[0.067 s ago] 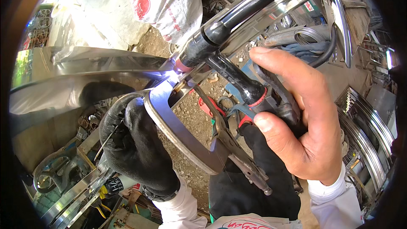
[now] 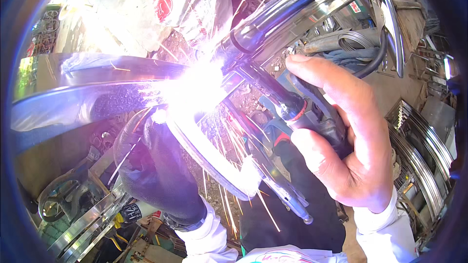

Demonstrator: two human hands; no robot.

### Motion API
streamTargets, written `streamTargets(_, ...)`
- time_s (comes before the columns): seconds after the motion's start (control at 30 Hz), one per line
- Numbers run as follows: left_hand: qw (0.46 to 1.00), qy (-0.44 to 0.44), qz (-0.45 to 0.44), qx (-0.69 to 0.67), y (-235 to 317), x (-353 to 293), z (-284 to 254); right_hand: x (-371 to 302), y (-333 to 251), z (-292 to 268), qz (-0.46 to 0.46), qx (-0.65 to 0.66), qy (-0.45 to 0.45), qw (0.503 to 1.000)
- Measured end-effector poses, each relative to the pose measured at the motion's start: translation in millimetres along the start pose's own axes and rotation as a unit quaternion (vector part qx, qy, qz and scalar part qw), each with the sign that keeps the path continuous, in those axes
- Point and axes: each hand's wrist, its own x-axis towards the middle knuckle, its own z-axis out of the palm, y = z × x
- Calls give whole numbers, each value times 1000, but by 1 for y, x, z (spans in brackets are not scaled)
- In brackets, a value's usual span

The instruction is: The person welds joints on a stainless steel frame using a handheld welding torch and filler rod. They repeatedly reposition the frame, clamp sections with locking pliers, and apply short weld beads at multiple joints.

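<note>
My bare right hand [image 2: 356, 126] is closed around the grip of a black TIG welding torch [image 2: 273, 90], thumb and index finger along its sides. At the torch's tip a white-violet arc glares, and its light hides the joint. Two long shiny curved metal strips [image 2: 63, 112] run from the left into that glare. My left hand [image 2: 165, 175], in a black glove, is closed below the arc with a thin filler rod [image 2: 127, 156] passing through its fingers. Beside it, the curved jaw of a locking C-clamp [image 2: 285, 197] reaches up to the joint.
A thick black hose [image 2: 297, 0] runs from the torch to the upper right. Bundled steel strips [image 2: 424, 151] lie at the right. A white sack [image 2: 200, 0] stands beyond the arc. Tools and scrap crowd the lower left, near a yellow-and-black object [image 2: 127, 213]. Sparks fall toward my lap.
The small glow at the torch tip has flared into a large white arc, with sparks spraying downward and outward. Both hands, the torch and the clamp keep nearly the same places.
</note>
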Motion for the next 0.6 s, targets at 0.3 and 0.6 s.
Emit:
streamTargets(0.3,994,1,6,-106,1,0,18,1,19,1,-46,-4,48,998)
streamTargets(0.6,996,-8,-30,-79,4,-1,14,3,11,0,-2,24,16,1000)
